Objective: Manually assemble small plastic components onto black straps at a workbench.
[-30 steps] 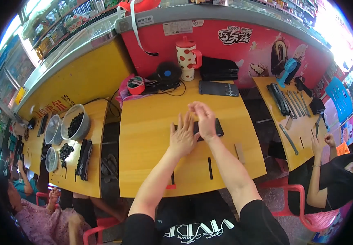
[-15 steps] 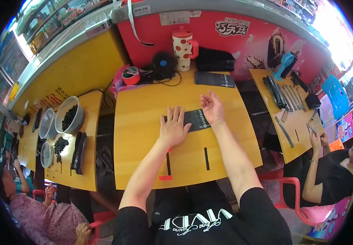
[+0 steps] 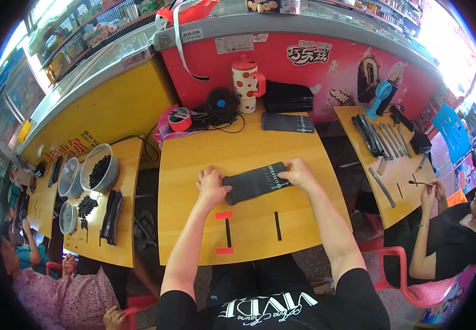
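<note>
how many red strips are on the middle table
2: one red strip at the far end of the left black strip, the other red strip at its near end. Any under the dark pouch would be hidden.

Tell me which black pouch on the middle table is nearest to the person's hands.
The near pouch, between the left hand and right hand; the other single pouch and the black stack lie farther back, near the cup.
</note>
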A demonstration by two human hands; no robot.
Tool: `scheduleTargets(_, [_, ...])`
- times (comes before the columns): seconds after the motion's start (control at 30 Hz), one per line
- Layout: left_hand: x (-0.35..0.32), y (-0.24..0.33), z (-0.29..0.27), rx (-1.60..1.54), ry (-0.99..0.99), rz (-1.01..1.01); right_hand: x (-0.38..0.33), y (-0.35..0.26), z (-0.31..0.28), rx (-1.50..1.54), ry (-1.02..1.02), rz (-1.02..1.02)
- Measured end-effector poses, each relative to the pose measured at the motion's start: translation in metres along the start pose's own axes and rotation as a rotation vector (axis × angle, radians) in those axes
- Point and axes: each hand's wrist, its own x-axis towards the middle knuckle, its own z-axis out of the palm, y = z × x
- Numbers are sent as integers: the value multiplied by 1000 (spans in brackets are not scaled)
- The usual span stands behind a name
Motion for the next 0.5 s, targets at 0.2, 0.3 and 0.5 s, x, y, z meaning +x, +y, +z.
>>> scheduleTargets(0.2, [21,-5,-2,-599,87,-53,2,-3,-19,564,-128,-40])
scheduleTargets(0.3, [32,15,-8,-731,118,63,4,0,-26,625,28,-143])
scheduleTargets(0.5, [48,-11,10,-861,40,-27,36,43,-24,285,168,-184])
